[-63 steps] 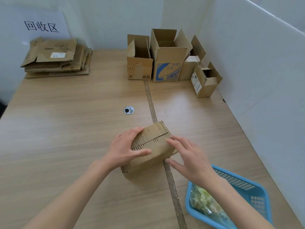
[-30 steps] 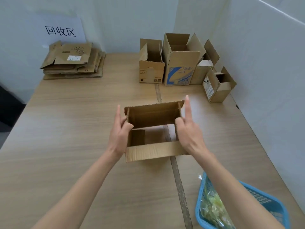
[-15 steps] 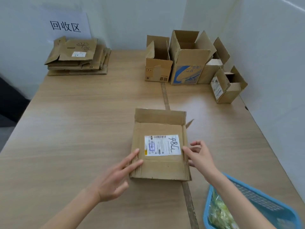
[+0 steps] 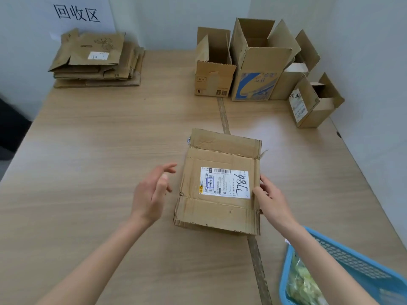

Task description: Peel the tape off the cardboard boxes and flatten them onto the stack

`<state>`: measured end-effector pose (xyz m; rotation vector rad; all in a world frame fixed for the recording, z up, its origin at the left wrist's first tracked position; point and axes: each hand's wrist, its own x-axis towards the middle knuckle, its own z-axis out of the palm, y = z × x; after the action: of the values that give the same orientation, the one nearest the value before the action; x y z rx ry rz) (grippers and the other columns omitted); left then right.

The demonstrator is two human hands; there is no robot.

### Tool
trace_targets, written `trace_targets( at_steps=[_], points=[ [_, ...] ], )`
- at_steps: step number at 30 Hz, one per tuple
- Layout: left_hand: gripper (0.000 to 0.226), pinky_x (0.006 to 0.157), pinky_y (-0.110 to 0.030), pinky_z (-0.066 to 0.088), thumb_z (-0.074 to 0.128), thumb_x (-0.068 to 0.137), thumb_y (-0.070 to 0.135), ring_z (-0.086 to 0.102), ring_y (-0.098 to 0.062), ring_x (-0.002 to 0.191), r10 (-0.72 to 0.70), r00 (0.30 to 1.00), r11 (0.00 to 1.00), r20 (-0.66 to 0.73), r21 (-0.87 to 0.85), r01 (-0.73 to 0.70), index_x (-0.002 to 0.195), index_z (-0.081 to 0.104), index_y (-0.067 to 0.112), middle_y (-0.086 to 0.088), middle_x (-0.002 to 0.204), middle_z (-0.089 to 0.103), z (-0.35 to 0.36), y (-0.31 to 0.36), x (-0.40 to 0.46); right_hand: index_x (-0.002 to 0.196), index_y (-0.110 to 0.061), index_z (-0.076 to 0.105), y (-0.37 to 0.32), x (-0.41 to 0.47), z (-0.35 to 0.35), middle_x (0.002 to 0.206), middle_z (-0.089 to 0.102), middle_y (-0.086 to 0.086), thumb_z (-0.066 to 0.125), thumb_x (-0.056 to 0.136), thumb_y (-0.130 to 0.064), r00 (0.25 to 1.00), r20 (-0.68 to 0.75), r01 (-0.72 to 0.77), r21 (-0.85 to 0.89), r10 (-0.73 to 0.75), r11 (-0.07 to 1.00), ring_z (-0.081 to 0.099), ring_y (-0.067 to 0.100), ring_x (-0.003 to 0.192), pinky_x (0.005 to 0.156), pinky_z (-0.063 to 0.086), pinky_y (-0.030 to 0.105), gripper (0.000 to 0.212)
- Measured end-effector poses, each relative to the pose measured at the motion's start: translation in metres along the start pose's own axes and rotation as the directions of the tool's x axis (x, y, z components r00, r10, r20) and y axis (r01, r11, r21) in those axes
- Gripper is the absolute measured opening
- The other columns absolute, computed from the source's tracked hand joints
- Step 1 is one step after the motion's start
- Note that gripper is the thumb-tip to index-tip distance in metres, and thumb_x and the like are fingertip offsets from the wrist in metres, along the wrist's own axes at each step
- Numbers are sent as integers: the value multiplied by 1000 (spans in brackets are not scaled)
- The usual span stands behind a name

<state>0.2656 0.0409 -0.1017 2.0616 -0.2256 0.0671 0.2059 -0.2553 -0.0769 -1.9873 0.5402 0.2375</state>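
Person's 2 forearms, bare to the frame edge, no sleeves visible; left hand [image 4: 152, 192] and right hand [image 4: 272, 200] ungloved, without rings or watch.

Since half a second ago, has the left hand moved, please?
Yes: the left hand has lifted off the flattened box, now apart from its left edge.

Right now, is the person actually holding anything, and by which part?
Yes: the right hand grips the flattened box by its right edge, thumb on top. The left hand hovers beside it, holding nothing.
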Motion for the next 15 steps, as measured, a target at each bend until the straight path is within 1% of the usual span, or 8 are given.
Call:
trace_targets(
  at_steps=[2, 4, 5, 7, 9, 11, 13, 15],
  points=[
    [50, 84, -45, 55, 41, 89, 60, 64, -3, 92, -129, 991, 990, 27, 55, 127, 133, 54, 40, 23, 116, 65, 3, -1, 18, 129, -52, 59, 1, 1, -4, 106, 72, -23, 47, 99, -22, 1000, 19, 16, 10, -16, 1000, 65, 4, 97, 79, 52, 32, 44],
    [77, 99, -36, 49, 50, 79, 72, 57, 4, 112, -217, 969, 976, 114, 46, 213, 146, 44, 35, 23, 130, 59, 7, -1, 37, 127, -52, 59, 1, 5, -11, 103, 73, -24, 45, 100, -15, 999, 28, 22, 33, -23, 999, 66, 0, 91, 76, 51, 28, 48],
    [88, 104, -33, 45, 53, 76, 75, 54, 4, 119, -240, 958, 971, 160, 26, 239, 152, 39, 33, 22, 136, 56, 9, 0, 46, 127, -52, 58, 1, 8, -16, 104, 74, -24, 44, 101, -12, 999, 35, 23, 39, -24, 999, 68, -1, 93, 79, 53, 28, 50],
    [98, 111, -31, 39, 60, 72, 76, 50, 2, 128, -240, 945, 970, 222, 15, 242, 156, 31, 34, 23, 140, 53, 16, 3, 60, 129, -55, 54, 2, 15, -27, 109, 73, -26, 43, 101, -9, 998, 56, 26, 10, -27, 1000, 67, -4, 101, 88, 52, 26, 55],
    [99, 113, -30, 36, 70, 73, 68, 48, 2, 130, -231, 936, 971, 265, 0, 240, 157, 28, 36, 27, 136, 53, 25, 6, 68, 135, -56, 48, 4, 25, -39, 114, 71, -27, 43, 102, -8, 996, 80, 40, -73, -34, 997, 65, -4, 106, 91, 48, 25, 59],
    [103, 114, -28, 35, 81, 72, 58, 49, 1, 130, -245, 921, 959, 303, -67, 277, 157, 26, 39, 26, 131, 57, 35, 6, 71, 147, -47, 44, 4, 35, -52, 126, 66, -23, 43, 101, -9, 995, 98, 42, -155, -27, 987, 61, 1, 116, 96, 44, 27, 60],
    [112, 113, -25, 37, 88, 66, 52, 52, 2, 129, -261, 901, 930, 346, -159, 331, 157, 24, 44, 23, 129, 63, 45, 5, 70, 153, -40, 41, 3, 45, -62, 139, 58, -18, 42, 101, -9, 993, 117, 52, -231, -26, 971, 54, 7, 128, 104, 38, 30, 61],
    [112, 103, -12, 42, 93, 70, 35, 51, 7, 128, -275, 878, 891, 392, -239, 386, 157, 23, 46, 24, 135, 57, 54, 4, 67, 152, -38, 41, 3, 54, -66, 142, 54, -17, 42, 101, -7, 990, 132, 82, -276, -47, 958, 49, 8, 132, 106, 35, 29, 60]
  ],
)
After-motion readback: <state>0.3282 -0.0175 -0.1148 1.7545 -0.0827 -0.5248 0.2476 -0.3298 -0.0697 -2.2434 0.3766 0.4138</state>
